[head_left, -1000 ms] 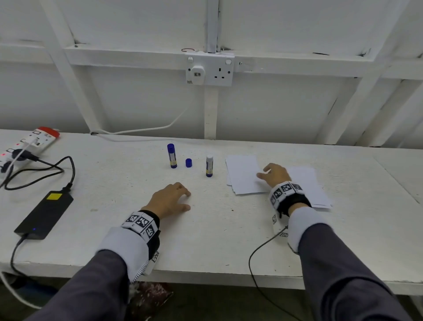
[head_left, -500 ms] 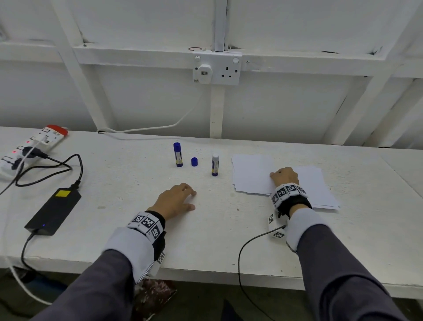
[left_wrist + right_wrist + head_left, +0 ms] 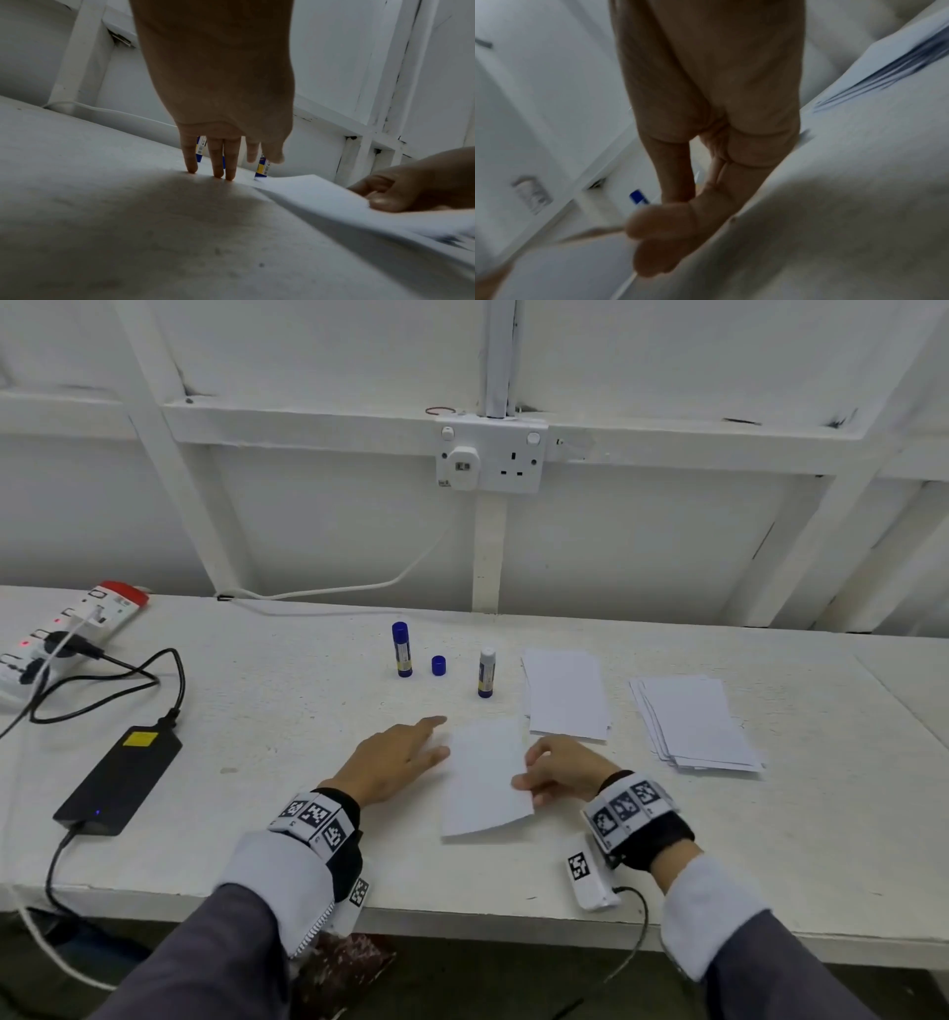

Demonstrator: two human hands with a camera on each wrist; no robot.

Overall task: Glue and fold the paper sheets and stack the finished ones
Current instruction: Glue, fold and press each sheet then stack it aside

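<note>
Pinched between thumb and fingers, the right edge of a single paper sheet sits in the grip of the right hand, and the left wrist view shows that edge lifted off the table while the sheet's left side lies low. Far left of that grip, a white power strip with a red end lies at the table's edge, and a black power adapter with a yellow label lies nearer, a black cable running between them. Just left of the held sheet, the left hand rests on the table with straight, spread fingers, tips down on the surface beside the sheet's left edge; it grasps nothing. Beyond the grip and to its left stand a capped glue stick, a loose blue cap and an uncapped glue stick, all upright and apart from each other. Directly beyond the grip lies a stack of paper sheets. Right of the grip, well apart from the first stack, lies a second, fanned stack. On the wall behind, a double socket holds one white plug.
</note>
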